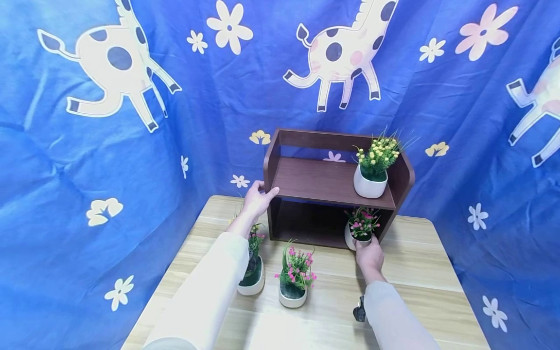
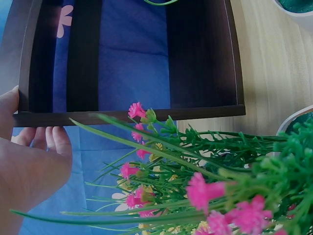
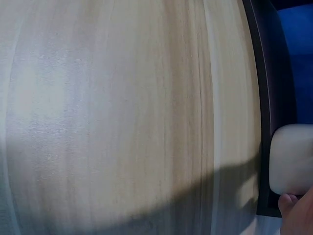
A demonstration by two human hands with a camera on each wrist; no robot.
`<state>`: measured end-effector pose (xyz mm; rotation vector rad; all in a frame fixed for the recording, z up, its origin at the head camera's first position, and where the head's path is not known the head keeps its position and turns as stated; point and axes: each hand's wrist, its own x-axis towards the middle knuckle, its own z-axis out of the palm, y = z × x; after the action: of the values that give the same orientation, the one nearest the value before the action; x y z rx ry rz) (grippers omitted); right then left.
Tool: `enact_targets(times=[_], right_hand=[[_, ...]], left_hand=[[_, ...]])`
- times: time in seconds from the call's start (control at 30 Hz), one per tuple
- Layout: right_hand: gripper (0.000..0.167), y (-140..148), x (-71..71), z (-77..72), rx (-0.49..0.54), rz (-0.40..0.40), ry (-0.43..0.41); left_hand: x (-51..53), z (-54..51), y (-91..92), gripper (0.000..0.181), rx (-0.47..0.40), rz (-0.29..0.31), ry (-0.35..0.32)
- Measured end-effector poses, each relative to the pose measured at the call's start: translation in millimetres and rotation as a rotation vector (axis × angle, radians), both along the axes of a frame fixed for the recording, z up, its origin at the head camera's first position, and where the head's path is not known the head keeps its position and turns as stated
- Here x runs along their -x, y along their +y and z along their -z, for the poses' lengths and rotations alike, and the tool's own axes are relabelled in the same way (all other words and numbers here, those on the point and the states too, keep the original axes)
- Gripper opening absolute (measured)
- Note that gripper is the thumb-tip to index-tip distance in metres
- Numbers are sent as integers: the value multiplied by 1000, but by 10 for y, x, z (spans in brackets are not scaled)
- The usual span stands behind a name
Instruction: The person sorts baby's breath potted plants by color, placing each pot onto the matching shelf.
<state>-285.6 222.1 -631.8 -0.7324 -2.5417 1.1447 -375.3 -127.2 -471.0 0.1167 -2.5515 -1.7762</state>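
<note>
A dark brown two-tier shelf (image 1: 316,181) stands at the back of the table. My left hand (image 1: 256,200) grips its left side panel, thumb on one face and fingers (image 2: 51,139) on the other. At the right end of the lower compartment, my right hand (image 1: 370,256) holds a white pot (image 3: 292,159) of pink artificial flowers (image 1: 365,223). The pot sits inside the shelf's front edge; the hand covers part of it. Directly above, a white pot of yellow flowers (image 1: 371,183) stands on the upper tier.
In front of the shelf, a pot of pink flowers (image 1: 293,294) stands on the wooden table (image 1: 420,272). Left of it is another potted plant (image 1: 253,284), partly hidden by my left sleeve. A blue curtain (image 1: 218,112) with giraffes surrounds the table.
</note>
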Motion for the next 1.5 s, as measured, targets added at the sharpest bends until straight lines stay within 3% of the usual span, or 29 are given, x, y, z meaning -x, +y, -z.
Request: enact_targets(times=[0.37,0.9,1.5], right_hand=[[65,14,45,-15,37,-4,-21],[73,-3,54,33,166,63,3],[81,-89,7,-88,209,76,9]], left_hand=[[1,-8,-4,51,1,-2,-6],[0,11,0,52,15,-5,-5],[-10,-7,1,49,6,2,-12]])
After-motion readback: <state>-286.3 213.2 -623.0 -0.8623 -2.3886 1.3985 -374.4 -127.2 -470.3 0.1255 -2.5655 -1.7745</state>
